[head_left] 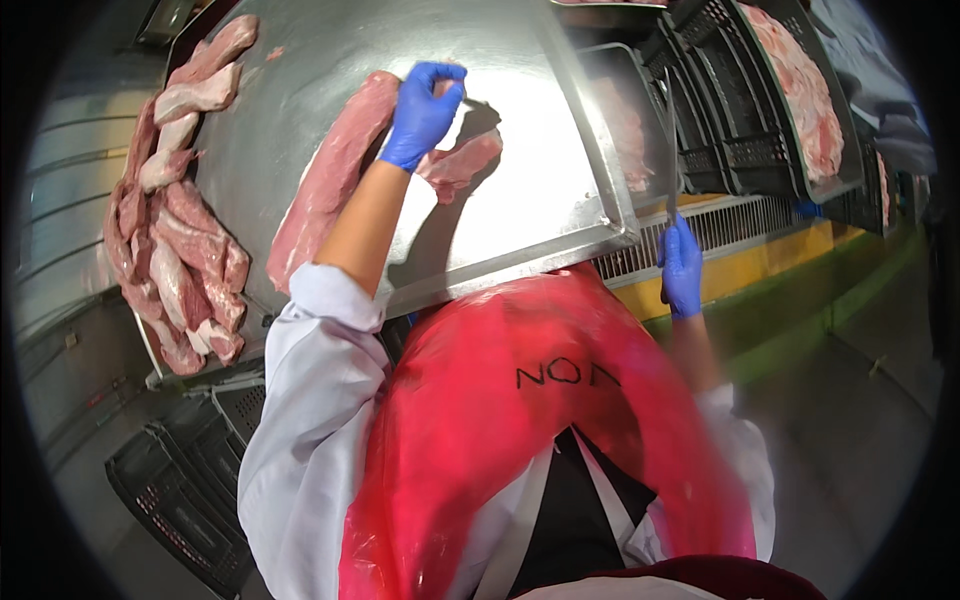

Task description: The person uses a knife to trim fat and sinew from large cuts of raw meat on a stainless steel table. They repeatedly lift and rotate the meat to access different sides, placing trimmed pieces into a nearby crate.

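Observation:
My left hand (428,112), in a blue glove, is closed above the steel work table, with a bit of pale pink meat (442,88) showing between thumb and fingers. Below its wrist lies a short piece of meat (462,165), casting a dark shadow. Left of that hand a long trimmed pork loin (335,180) stretches along the table, partly covered by my forearm. Off the table's right edge, my right hand (682,268), also gloved in blue, is wrapped round the handle of a knife (672,150). Its narrow blade points away from me.
Several strips of meat (175,230) are heaped along the left side of the steel table (300,60), which has a raised rim. At right stand black crates (740,120), one with a large slab of meat (795,90). More black crates (185,500) sit low at left.

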A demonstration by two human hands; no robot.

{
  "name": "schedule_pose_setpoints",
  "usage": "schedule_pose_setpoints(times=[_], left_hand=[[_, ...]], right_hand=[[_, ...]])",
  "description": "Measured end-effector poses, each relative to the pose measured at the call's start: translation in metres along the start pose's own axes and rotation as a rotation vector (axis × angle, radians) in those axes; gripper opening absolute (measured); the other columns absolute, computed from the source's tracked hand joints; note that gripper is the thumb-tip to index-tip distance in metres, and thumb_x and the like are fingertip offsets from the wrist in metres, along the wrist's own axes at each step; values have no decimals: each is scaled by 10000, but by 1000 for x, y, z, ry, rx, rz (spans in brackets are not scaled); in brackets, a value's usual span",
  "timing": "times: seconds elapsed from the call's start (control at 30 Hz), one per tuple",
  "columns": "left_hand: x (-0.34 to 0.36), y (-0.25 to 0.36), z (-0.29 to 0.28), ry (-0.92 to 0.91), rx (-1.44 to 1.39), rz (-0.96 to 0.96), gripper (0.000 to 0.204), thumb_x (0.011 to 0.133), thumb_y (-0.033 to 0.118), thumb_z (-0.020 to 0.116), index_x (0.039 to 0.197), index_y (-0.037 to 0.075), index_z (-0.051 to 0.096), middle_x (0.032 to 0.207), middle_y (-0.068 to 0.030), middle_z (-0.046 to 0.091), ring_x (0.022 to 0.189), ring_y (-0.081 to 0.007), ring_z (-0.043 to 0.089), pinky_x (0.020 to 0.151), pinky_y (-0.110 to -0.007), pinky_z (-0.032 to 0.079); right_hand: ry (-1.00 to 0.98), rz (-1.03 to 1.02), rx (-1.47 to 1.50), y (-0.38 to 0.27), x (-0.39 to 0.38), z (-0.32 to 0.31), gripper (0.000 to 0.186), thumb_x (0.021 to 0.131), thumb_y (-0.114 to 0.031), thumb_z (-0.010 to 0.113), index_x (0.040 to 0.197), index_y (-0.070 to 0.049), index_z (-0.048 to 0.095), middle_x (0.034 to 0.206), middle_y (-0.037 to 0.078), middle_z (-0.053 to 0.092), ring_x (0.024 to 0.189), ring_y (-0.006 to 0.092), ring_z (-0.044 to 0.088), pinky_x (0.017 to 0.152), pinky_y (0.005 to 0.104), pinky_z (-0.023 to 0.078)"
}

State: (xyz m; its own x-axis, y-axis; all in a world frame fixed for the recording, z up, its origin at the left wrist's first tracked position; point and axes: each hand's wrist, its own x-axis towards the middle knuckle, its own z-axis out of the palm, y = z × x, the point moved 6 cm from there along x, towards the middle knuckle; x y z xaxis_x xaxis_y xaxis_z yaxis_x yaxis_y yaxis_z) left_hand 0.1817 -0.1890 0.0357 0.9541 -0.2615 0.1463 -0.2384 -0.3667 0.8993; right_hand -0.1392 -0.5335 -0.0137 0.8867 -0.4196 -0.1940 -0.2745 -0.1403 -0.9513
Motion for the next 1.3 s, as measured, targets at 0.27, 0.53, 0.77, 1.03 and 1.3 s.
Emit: schedule_pose_setpoints(times=[0.27, 0.53, 0.77, 1.03, 1.3], left_hand=[[67, 196, 83, -195, -381, 298, 236, 966, 245, 654, 1014, 14, 663, 867, -36, 653, 793, -122, 613, 714, -302, 512], [21, 18, 29, -189, 521, 142, 265, 874, 193, 721, 1033, -9, 656, 978, -158, 685, 908, -291, 667, 840, -373, 525], [-126, -62, 16, -211, 748, 248, 393, 713, 120, 720, 1063, 4, 585, 1018, -193, 589, 979, -400, 565, 889, -472, 461], [-150, -95, -5, -1, 796, 92, 388, 668, 68, 625, 1046, 4, 564, 1009, -207, 559, 988, -413, 541, 903, -494, 441], [-161, -104, -9, -34, 811, 21, 492, 690, 96, 589, 1163, -28, 535, 1111, -208, 548, 1073, -393, 524, 975, -500, 426]], right_hand=[[112, -125, -236, 2, 10, -31, 438, 1055, -193, 500, 1443, 11, 506, 977, 87, 648, 806, 192, 609, 743, 320, 498], [-76, -207, -504, -36, 4, 39, 552, 975, -146, 555, 1480, 9, 396, 1165, 254, 586, 1010, 407, 619, 915, 447, 509], [-363, -108, -782, -37, 82, 150, 694, 884, -53, 542, 1522, 57, 293, 1086, 290, 566, 936, 334, 662, 774, 421, 582], [-397, -344, -704, -73, 128, 90, 576, 961, -213, 597, 1475, -10, 435, 1170, 246, 605, 943, 337, 659, 794, 385, 553], [-484, 370, -615, 301, 338, 82, 414, 888, -253, 635, 1269, -91, 614, 1092, 200, 712, 1066, 368, 669, 899, 458, 531]])
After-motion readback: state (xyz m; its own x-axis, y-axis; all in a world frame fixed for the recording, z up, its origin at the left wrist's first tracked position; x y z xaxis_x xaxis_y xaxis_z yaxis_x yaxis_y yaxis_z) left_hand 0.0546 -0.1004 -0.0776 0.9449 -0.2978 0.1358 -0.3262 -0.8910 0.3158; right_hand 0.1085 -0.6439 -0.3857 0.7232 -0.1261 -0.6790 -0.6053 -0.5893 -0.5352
